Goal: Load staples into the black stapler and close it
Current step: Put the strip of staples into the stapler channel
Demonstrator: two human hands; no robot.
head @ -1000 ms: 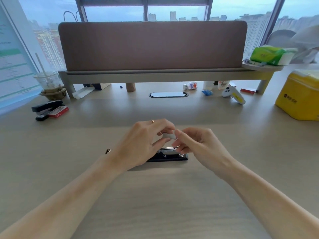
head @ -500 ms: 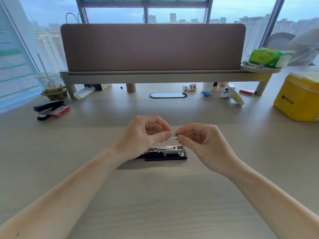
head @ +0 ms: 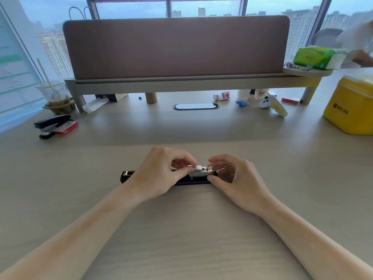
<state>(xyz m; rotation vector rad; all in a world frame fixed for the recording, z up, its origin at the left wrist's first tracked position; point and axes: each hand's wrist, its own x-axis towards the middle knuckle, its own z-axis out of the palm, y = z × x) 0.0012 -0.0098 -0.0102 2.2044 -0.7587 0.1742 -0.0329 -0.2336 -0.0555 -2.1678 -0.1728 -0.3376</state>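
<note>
A pale wood-grain bench (head: 181, 239) fills the near scene. At its far edge a mauve fabric divider (head: 175, 47) stands on a raised shelf (head: 181, 82). Beyond, tall windows (head: 207, 6) show high-rise blocks under dull bluish daylight.

No wording can be read anywhere. The yellow box (head: 351, 110), far right of the right hand (head: 232, 179) and beyond it, bears a dark logo with characters too blurred to make out. The small bottle (head: 221, 96) and the red box (head: 66, 127), beyond the left hand (head: 159, 173), carry print too small to read.
</note>
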